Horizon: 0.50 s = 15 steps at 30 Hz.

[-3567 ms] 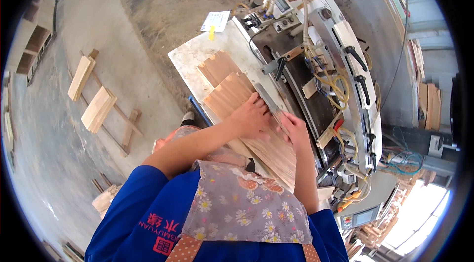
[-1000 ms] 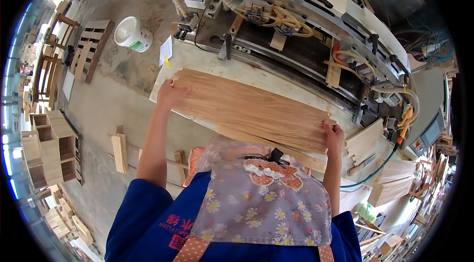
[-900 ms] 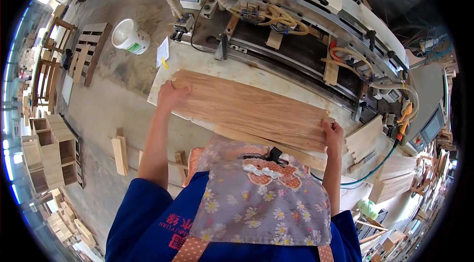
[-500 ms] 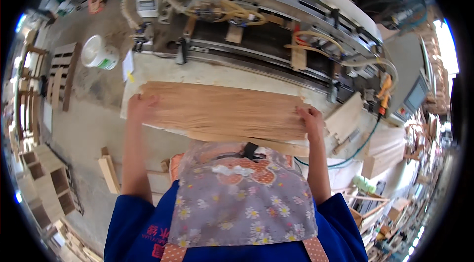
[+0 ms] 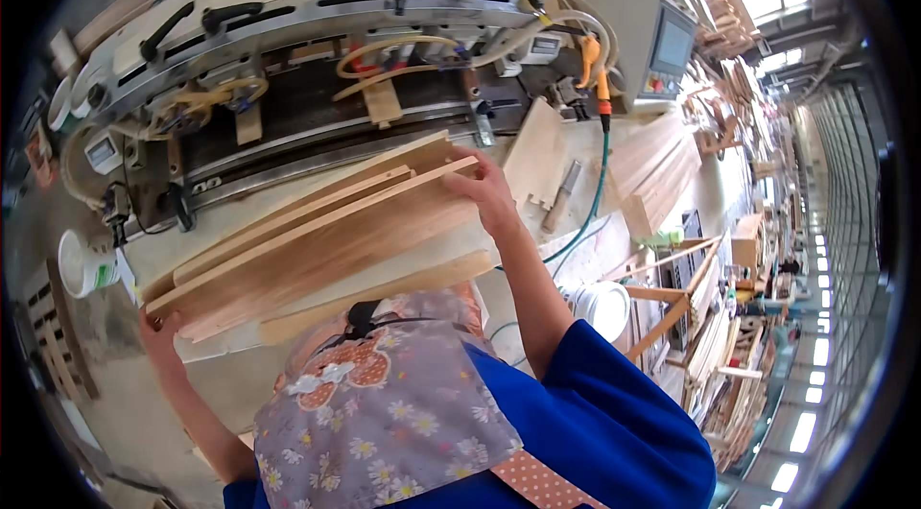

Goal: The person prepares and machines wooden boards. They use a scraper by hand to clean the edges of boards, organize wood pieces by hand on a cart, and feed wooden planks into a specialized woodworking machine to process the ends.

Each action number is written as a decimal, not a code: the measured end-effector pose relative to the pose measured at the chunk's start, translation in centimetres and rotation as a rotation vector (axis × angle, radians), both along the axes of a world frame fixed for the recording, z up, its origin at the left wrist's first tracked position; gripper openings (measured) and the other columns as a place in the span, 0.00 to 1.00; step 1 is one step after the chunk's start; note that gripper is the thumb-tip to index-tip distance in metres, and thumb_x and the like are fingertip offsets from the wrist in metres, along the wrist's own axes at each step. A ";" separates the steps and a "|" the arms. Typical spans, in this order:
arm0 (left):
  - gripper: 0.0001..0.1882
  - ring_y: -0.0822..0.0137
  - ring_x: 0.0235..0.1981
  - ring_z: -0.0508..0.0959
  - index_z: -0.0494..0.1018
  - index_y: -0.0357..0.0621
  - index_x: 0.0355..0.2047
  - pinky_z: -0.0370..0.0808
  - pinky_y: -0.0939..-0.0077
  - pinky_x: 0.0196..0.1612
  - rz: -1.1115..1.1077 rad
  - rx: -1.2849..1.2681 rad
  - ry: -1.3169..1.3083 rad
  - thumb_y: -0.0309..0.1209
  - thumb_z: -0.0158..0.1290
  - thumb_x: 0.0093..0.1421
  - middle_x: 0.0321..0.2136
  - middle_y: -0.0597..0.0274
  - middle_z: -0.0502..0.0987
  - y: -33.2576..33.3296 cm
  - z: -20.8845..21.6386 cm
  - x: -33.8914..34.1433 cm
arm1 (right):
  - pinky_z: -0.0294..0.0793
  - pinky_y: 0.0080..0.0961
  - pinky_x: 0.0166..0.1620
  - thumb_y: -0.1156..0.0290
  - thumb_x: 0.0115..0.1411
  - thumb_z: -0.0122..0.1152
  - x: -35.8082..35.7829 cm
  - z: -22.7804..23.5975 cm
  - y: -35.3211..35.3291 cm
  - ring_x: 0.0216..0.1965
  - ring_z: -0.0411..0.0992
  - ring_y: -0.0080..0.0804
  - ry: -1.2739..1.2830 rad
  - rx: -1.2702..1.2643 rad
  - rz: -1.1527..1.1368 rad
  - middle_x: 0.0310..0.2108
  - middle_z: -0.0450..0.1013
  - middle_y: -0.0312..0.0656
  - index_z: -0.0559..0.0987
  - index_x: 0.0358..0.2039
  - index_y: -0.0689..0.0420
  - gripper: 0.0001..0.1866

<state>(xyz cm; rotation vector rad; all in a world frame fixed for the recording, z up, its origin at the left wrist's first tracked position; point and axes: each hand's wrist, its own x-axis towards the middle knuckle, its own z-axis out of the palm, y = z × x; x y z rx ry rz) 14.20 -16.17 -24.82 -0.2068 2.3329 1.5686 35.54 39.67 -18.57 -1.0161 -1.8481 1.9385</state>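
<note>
Stack of thin wooden boards (image 5: 317,240), long and pale brown, held slantwise above the counter (image 5: 240,221), its right end higher and nearer the machine, the upper sheets fanned slightly out of line. Left hand (image 5: 158,331) at the low left end of the stack, fingers wrapped around the edge from below and clamped on the boards. Right hand (image 5: 484,192) at the upper right end, fingers curled over the top edge and closed on the same stack, forearm running down to a blue sleeve (image 5: 595,413). One more pale board (image 5: 384,293) lying flat under the stack, just beside the front edge of the counter. Large woodworking machine (image 5: 317,48) behind the counter, with a white curved upper housing, black handles, yellowish hoses and small wooden blocks along its bed. Grey control panel (image 5: 662,39) with a screen to the right of the machine. White bucket (image 5: 82,264) on the floor at left, near the counter's end; second white bucket (image 5: 600,307) on the floor at right. Flowered apron (image 5: 384,413), grey with orange patches, in the foreground. Further wood stock (image 5: 657,178) piled right of the counter.
</note>
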 end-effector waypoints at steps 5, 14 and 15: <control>0.35 0.66 0.49 0.71 0.64 0.40 0.59 0.68 0.73 0.52 0.009 0.190 0.189 0.26 0.62 0.50 0.49 0.62 0.71 -0.1 -0.3 0.5 | 0.68 0.26 0.55 0.72 0.55 0.63 1.0 -1.2 1.6 0.52 0.70 0.29 0.203 -0.082 0.071 0.54 0.71 0.39 0.69 0.58 0.59 0.29; 0.40 0.63 0.60 0.67 0.62 0.43 0.61 0.65 0.71 0.59 -0.001 0.385 0.077 0.23 0.62 0.45 0.55 0.63 0.69 -1.0 0.2 3.1 | 0.65 0.18 0.46 0.62 0.62 0.60 4.2 -2.1 1.4 0.41 0.69 0.18 0.047 -0.060 0.056 0.40 0.73 0.32 0.76 0.52 0.59 0.20; 0.41 0.62 0.62 0.65 0.61 0.43 0.62 0.65 0.70 0.59 -0.048 0.400 0.063 0.23 0.61 0.45 0.56 0.62 0.68 -0.6 0.8 3.4 | 0.65 0.18 0.45 0.63 0.61 0.61 4.0 -1.7 0.9 0.39 0.68 0.17 0.032 -0.031 0.005 0.38 0.74 0.31 0.78 0.47 0.59 0.17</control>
